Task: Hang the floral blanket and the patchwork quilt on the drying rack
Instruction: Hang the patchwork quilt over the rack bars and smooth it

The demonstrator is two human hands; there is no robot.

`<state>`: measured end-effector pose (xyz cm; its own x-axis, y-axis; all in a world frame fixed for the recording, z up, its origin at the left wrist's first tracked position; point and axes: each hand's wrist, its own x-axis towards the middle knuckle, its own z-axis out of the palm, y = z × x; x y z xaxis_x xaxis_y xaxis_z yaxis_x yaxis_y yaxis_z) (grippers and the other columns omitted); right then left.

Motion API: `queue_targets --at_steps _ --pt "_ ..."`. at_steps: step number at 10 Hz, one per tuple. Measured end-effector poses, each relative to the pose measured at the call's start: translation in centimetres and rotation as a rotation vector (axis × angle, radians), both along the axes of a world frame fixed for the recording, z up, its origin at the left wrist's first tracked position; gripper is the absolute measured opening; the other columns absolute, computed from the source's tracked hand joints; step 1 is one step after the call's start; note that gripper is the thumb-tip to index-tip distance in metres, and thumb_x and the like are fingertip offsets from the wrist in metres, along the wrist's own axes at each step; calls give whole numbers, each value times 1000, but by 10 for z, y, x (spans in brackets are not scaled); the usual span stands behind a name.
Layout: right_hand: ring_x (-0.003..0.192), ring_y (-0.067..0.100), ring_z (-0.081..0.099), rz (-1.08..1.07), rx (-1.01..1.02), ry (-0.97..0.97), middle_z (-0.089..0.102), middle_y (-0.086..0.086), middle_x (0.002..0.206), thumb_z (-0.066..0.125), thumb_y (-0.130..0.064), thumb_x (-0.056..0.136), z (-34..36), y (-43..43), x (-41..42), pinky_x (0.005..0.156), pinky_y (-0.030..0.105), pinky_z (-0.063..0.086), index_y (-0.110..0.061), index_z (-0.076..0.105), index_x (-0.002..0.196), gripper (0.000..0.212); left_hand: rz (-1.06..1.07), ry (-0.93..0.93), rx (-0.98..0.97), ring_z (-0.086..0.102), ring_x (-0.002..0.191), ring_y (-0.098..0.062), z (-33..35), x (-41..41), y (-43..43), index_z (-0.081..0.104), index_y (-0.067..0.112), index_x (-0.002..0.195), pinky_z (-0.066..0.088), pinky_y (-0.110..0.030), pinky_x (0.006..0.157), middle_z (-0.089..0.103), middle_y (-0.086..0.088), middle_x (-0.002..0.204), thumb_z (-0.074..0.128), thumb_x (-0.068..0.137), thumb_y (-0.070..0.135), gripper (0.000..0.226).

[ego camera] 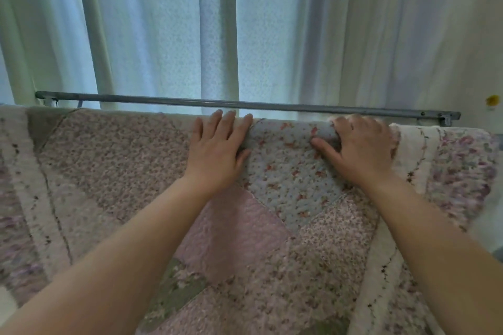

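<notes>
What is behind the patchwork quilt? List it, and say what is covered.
Behind the patchwork quilt runs a bare grey rack bar, then pale curtains. The rail carrying the quilt's top fold is covered, as is everything lower behind it.

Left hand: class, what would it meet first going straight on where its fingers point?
Likely the bare grey rail past the top fold of the patchwork quilt; depth is unclear, so the left hand might clear it and reach the curtain.
</notes>
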<state>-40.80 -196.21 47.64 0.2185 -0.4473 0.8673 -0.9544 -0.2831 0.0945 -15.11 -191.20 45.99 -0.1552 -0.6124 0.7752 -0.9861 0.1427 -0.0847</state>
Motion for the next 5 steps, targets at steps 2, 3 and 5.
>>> queue_targets --at_steps 2,3,5 --pt "120 36 38 -63 152 54 46 21 128 47 -58 83 -7 9 -9 103 53 22 -16 34 136 69 77 32 134 3 142 -32 -24 4 32 6 32 146 8 -56 110 4 -7 157 45 89 43 70" --pt "138 34 15 -79 277 94 21 18 150 48 -50 85 -12 26 -17 111 54 9 -21 14 144 75 172 62 255 8 141 -33 -37 -5 56 8 32 146 12 -55 111 5 -6 156 46 87 46 71" --pt "141 30 3 71 513 25 5 12 155 50 -43 85 -38 76 -34 113 50 13 -30 4 145 78 286 173 377 8 141 -31 -66 -26 115 6 31 146 14 -54 111 1 -2 157 44 88 49 71"
